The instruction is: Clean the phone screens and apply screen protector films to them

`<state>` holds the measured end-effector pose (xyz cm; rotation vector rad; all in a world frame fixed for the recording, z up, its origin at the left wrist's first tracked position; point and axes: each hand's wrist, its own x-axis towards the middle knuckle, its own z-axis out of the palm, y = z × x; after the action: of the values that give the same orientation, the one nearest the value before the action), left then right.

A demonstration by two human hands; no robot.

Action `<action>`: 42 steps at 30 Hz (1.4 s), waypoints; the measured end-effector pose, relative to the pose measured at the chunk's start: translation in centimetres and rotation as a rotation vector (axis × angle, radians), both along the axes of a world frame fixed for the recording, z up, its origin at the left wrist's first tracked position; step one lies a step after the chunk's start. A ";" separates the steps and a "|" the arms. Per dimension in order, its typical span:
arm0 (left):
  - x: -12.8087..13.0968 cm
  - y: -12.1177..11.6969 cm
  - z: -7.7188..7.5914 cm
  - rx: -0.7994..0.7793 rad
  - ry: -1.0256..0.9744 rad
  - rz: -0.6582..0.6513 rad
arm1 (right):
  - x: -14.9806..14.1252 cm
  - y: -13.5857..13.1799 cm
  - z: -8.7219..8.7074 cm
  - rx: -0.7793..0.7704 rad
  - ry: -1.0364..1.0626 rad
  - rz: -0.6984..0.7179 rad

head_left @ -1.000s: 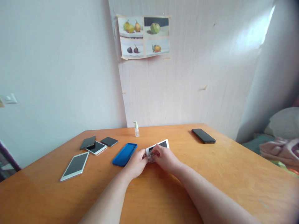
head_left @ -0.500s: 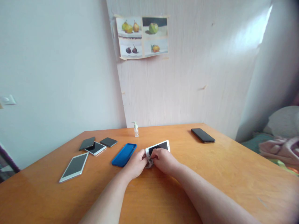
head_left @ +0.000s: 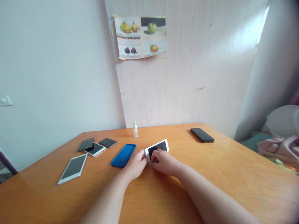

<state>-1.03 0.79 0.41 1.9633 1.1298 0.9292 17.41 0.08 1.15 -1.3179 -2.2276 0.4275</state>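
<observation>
Nearest on the table (head_left: pixel 163 199), your left hand (head_left: pixel 137 162) grips the near-left end of the white phone (head_left: pixel 160 146), which sits tilted, screen toward you, between both hands. Your right hand (head_left: pixel 163 160) pinches a greyish cloth (head_left: pixel 150 163) at that same end. A second ago the cloth lay bunched over the screen's left end; now only a scrap shows under your fingers (the rest is hidden), and more black glass is bare. That suggests the rubbing has shifted toward the phone's lower edge. Just left lies the blue case (head_left: pixel 123 155), apart from the phone; farther back stands the pump bottle (head_left: pixel 135 131).
</observation>
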 end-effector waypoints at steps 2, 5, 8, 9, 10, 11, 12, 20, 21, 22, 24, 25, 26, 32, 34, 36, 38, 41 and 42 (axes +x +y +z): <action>0.0 0.0 0.0 0.002 -0.003 -0.003 | 0.5 0.4 -0.1 0.002 -0.011 -0.058; 0.0 0.0 -0.1 0.012 -0.001 0.016 | 1.7 1.2 0.2 -0.001 -0.031 -0.277; 0.0 0.0 -0.2 0.013 0.006 0.039 | 2.5 1.7 0.6 -0.012 -0.035 -0.439; 0.0 0.0 -0.3 0.012 0.008 0.042 | 2.5 1.7 0.7 -0.016 -0.035 -0.452; 0.0 0.1 -0.3 0.010 0.009 0.042 | 2.3 1.6 0.7 -0.020 -0.035 -0.437; 0.1 0.1 -0.3 0.009 0.006 0.037 | 1.9 1.4 0.6 -0.022 -0.034 -0.400; 0.1 0.1 -0.2 0.008 0.004 0.028 | 1.5 1.1 0.5 -0.017 -0.030 -0.345; 0.0 0.0 -0.3 0.021 0.009 0.032 | 1.4 1.3 -0.1 0.014 -0.016 -0.272; 0.0 0.1 -0.3 0.019 0.005 0.028 | 1.9 1.6 -0.1 0.015 -0.010 -0.326; 0.1 0.1 -0.4 0.015 0.001 0.024 | 2.3 1.9 0.0 0.022 0.003 -0.375; 0.1 0.0 -0.3 0.005 -0.005 0.016 | 2.5 2.0 0.1 0.036 0.045 -0.426; 0.2 0.0 -0.2 0.001 -0.011 0.018 | 2.3 1.9 0.1 0.041 0.073 -0.420; 0.2 -0.1 -0.1 -0.002 -0.015 0.023 | 1.9 1.6 0.1 0.047 0.102 -0.384; 0.3 -0.3 0.5 -0.013 -0.024 0.037 | -0.5 0.3 -0.1 0.115 0.175 -0.127; 0.3 -0.1 0.3 -0.018 -0.034 0.036 | 0.4 0.9 0.0 0.105 0.180 -0.246; 0.2 0.0 0.0 -0.019 -0.041 0.030 | 1.6 1.7 0.0 0.080 0.180 -0.400; 0.2 0.2 -0.2 -0.017 -0.043 0.023 | 2.4 2.1 0.0 0.063 0.179 -0.485; 0.2 0.2 -0.2 -0.018 -0.035 0.034 | 1.7 1.6 -0.1 0.091 0.194 -0.408; 0.1 0.2 -0.1 -0.020 -0.028 0.040 | 1.1 1.2 -0.2 0.111 0.202 -0.339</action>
<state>-0.88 0.97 0.34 1.9117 1.1617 0.9598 18.51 1.32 0.96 -1.4861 -1.7946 0.2917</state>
